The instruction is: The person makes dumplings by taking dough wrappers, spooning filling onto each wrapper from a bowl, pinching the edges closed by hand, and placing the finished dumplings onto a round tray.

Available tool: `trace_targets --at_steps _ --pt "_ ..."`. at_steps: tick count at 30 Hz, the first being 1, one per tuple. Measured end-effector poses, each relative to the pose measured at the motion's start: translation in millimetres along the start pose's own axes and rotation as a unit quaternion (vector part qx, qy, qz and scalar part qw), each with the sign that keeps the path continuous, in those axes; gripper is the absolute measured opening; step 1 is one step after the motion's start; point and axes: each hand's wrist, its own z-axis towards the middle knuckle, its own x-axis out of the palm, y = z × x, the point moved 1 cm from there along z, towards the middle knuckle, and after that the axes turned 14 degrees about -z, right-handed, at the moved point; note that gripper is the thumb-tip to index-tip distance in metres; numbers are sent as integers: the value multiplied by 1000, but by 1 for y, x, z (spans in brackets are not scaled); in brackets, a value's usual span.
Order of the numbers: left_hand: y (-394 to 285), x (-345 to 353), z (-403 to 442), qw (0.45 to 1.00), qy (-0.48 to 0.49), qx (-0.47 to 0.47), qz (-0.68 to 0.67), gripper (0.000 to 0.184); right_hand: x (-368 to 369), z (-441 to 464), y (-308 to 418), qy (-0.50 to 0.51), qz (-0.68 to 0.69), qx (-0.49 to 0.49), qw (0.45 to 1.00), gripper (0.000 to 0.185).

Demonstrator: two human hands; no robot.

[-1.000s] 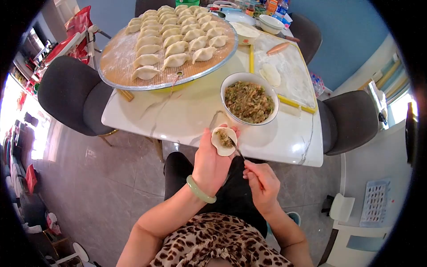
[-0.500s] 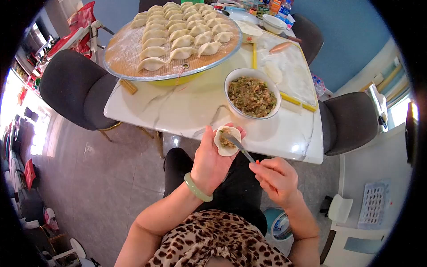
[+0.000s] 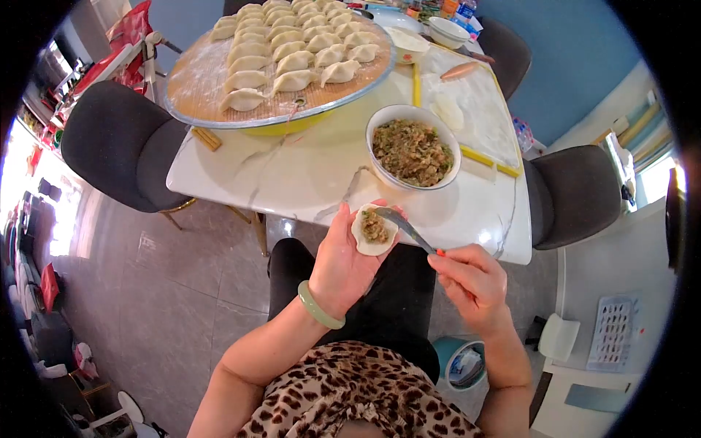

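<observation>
My left hand (image 3: pixel 339 266), palm up with a pale green bangle at the wrist, cradles a round dumpling wrapper (image 3: pixel 362 243). A lump of meat filling (image 3: pixel 374 228) with green bits lies on the wrapper's middle. In my right hand (image 3: pixel 471 281) is the handle of a metal spoon (image 3: pixel 415 232), gripped between thumb and fingers. The spoon's far end rests at the wrapper's right upper edge, beside the filling. Just beyond both hands, a white bowl (image 3: pixel 371 162) of minced filling (image 3: pixel 412 153) stands on the table.
Rows of folded dumplings (image 3: pixel 292 58) cover a round floured board (image 3: pixel 193 95) at the table's far left. A floured mat (image 3: pixel 485 102) with yellow edges lies right, bearing loose wrappers (image 3: pixel 447 111). White bowls (image 3: pixel 447 31) stand behind. Dark chairs (image 3: pixel 577 193) flank the marble table (image 3: pixel 292 171).
The spoon has drawn back from the filling toward the wrapper's upper right edge, leaving a fuller lump. My right hand has shifted right; the left is nearly still.
</observation>
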Motion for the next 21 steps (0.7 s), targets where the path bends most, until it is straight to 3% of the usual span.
trace_targets --at_steps 4,9,13,16,21 --pt "0 6 -3 1000 1 -13 24 53 9 7 -4 -6 1 -3 1000 36" --pt "-3 -1 0 1000 15 -8 26 54 14 4 0 26 -78 -85 993 30" --pt "-2 -2 0 1000 -6 -1 31 53 3 3 -4 40 -66 -71 995 34" --pt "-2 -7 4 999 10 -4 45 53 -2 11 -8 -19 -13 -32 999 28" --pt "-3 2 -2 1000 -6 -10 25 53 13 17 -8 4 -20 -79 997 29"
